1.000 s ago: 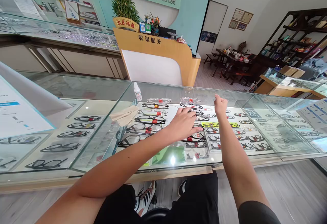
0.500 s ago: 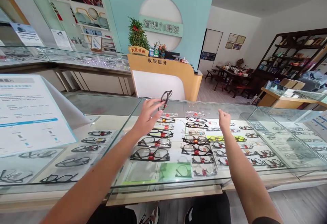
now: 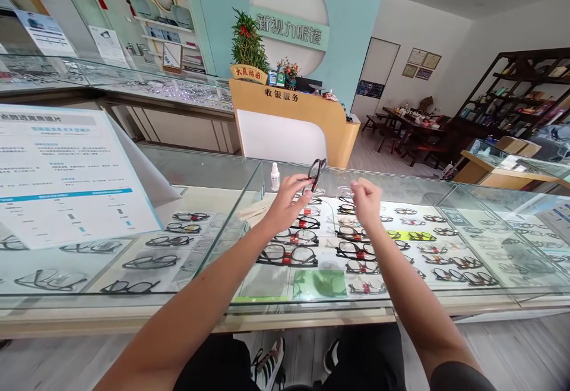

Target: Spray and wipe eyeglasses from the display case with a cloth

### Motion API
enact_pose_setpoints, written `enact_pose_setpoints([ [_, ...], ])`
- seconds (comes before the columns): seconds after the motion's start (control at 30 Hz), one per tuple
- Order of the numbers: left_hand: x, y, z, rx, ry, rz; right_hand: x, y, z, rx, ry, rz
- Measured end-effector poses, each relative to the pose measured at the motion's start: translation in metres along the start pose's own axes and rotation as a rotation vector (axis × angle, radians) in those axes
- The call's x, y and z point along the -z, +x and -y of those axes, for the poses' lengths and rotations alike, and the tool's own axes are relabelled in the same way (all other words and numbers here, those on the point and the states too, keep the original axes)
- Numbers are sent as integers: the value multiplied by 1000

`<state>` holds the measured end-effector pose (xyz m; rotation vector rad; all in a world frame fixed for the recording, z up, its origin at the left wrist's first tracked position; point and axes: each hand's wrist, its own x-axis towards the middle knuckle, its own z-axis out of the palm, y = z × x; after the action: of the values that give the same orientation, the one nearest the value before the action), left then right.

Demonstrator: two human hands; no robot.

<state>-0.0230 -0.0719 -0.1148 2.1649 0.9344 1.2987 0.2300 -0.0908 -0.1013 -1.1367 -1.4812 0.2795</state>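
My left hand (image 3: 287, 204) grips a pair of dark-framed eyeglasses (image 3: 317, 172) between thumb and fingers, held upright above the glass counter (image 3: 214, 172). To its right my right hand (image 3: 367, 202) is closed, its fingers curled in; whatever it may hold is hidden. The two hands are apart. A small white bottle (image 3: 275, 177) stands behind my left wrist, and a beige flat piece (image 3: 253, 214), partly covered by my arm, lies near it. Rows of eyeglasses (image 3: 287, 255) with red tags show through the glass below both hands.
A large printed sign (image 3: 66, 171) stands on the counter at the left. Beyond the counter is a wooden cashier desk (image 3: 289, 106) with a potted plant (image 3: 247, 43). Another glass showcase (image 3: 178, 88) runs along the back left. A dark shelf (image 3: 512, 91) stands at the far right.
My view has tilted down and shifted a little left. My right hand has moved in toward the eyeglasses, which stay in my left hand. The white bottle and beige piece now show.
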Motion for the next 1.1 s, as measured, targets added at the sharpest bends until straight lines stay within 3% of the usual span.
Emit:
enact_pose_setpoints([
  [0.1,-4,-2,-1,61,-138,7,-36,-7,15,82,17,29],
  [0.17,-5,-2,-2,106,-208,3,-45,-12,18,120,14,44],
  [0.33,-7,-1,-3,204,-363,25,-44,-24,11,201,-22,65],
  [0.6,-12,-8,-14,253,-373,72,-49,-31,6,119,70,125],
  [0.77,-11,-8,-15,223,-345,-8,-48,-31,9,42,143,116],
  [0.9,-12,-4,-8,279,-465,-99,-46,-31,17,12,230,159],
  [1.1,-11,1,0,408,-670,-43,-45,-32,24,24,316,195],
])
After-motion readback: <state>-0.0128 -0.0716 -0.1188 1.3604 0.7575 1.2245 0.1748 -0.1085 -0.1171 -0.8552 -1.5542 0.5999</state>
